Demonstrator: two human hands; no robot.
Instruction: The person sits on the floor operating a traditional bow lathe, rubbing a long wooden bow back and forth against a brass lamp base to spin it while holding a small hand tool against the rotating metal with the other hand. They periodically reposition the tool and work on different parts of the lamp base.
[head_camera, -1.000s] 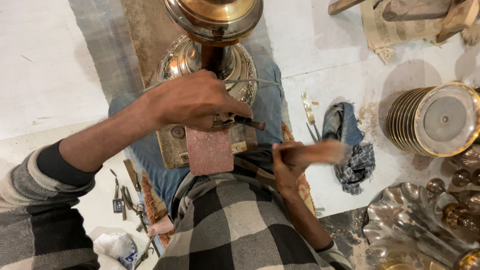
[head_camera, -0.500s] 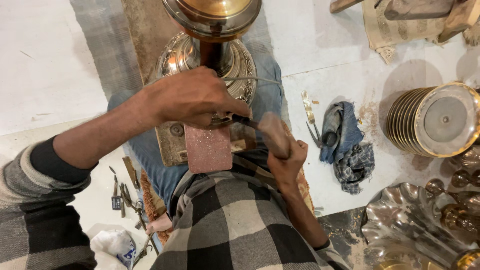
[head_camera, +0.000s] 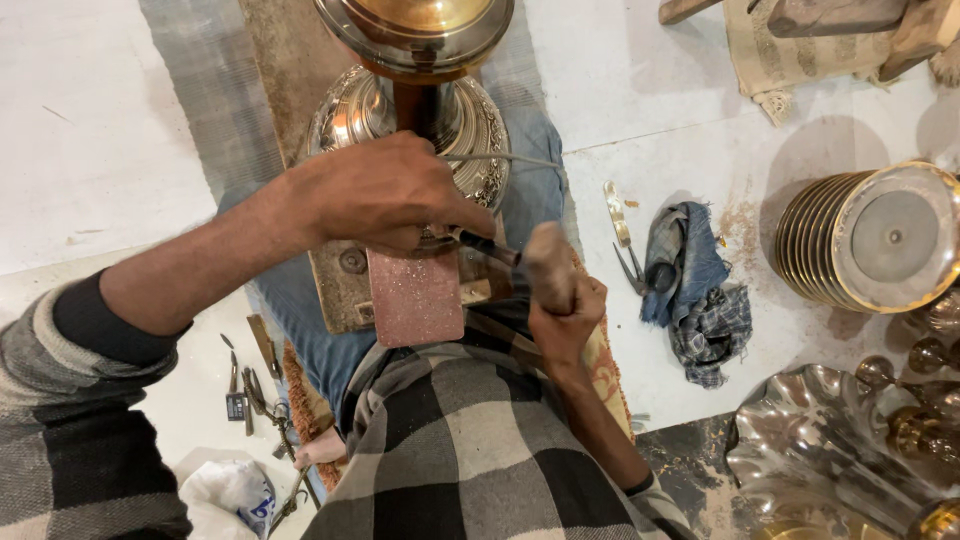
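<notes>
Against the embossed brass vessel (head_camera: 470, 120), the left hand (head_camera: 385, 195) pinches a dark chisel (head_camera: 487, 247), while the right hand (head_camera: 565, 310) grips a wooden mallet (head_camera: 548, 265).

The left hand (head_camera: 385, 195) grips a thin chisel (head_camera: 487, 246) against the ornate metal stand (head_camera: 470, 120), while the right hand (head_camera: 565, 310) holds a wooden mallet (head_camera: 548, 268) touching the chisel's end, with a crumpled cloth (head_camera: 695, 290) and stacked metal plates (head_camera: 865, 240) at right.
</notes>
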